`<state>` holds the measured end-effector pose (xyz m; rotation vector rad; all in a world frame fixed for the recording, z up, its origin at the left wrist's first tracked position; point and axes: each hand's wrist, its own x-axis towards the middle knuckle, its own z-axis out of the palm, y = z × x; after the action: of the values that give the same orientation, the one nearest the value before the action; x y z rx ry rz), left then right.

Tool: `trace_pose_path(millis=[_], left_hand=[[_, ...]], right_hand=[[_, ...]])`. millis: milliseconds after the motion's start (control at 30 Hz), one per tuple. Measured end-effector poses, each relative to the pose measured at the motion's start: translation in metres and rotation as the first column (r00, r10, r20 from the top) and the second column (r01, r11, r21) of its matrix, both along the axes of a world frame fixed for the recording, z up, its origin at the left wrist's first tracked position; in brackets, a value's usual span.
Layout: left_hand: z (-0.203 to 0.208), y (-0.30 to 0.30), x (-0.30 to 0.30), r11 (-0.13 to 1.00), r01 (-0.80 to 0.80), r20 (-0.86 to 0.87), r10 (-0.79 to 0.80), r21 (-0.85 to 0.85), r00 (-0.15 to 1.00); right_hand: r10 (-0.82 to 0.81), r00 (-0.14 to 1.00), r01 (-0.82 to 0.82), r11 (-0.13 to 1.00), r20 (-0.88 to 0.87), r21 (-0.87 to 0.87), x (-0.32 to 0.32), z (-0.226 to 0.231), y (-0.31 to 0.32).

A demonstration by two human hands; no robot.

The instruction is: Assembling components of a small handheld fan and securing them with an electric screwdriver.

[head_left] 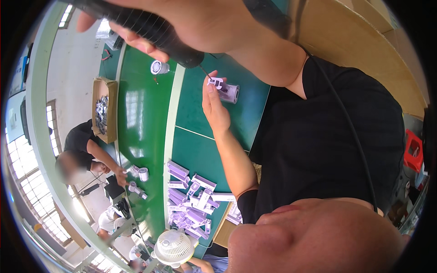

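Observation:
My right hand (193,22), at the top of the head view, is wrapped around a black electric screwdriver (152,34). Its thin bit slants down to a pale lilac plastic housing (231,93). My left hand (215,111) pinches this housing between thumb and fingers above the dark green work surface (195,120). The bit's tip reaches the housing's white-looking end, beside my left fingertips. Whether it sits in a screw is too small to tell. Part of the housing is hidden behind my fingers.
Several lilac housings (193,211) lie piled beside a white fan (174,248). Along the bright green belt (141,107) are a white round part (159,67) and small assemblies near a co-worker's hand (120,176). Beyond stands a cardboard box (110,125) of small parts. A black cable (348,120) crosses my shirt.

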<state>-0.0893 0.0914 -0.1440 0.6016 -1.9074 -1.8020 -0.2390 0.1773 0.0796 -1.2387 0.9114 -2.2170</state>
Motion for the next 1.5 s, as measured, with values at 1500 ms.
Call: trace_pose_path(millis=[1500], left_hand=[[-0.028, -0.011, 0.018, 0.972, 0.092, -0.238, -0.039, 0.218, 0.970]], right_hand=[[0.175, 0.978, -0.151, 0.971, -0.118, 0.186, 0.022, -0.113, -0.038]])
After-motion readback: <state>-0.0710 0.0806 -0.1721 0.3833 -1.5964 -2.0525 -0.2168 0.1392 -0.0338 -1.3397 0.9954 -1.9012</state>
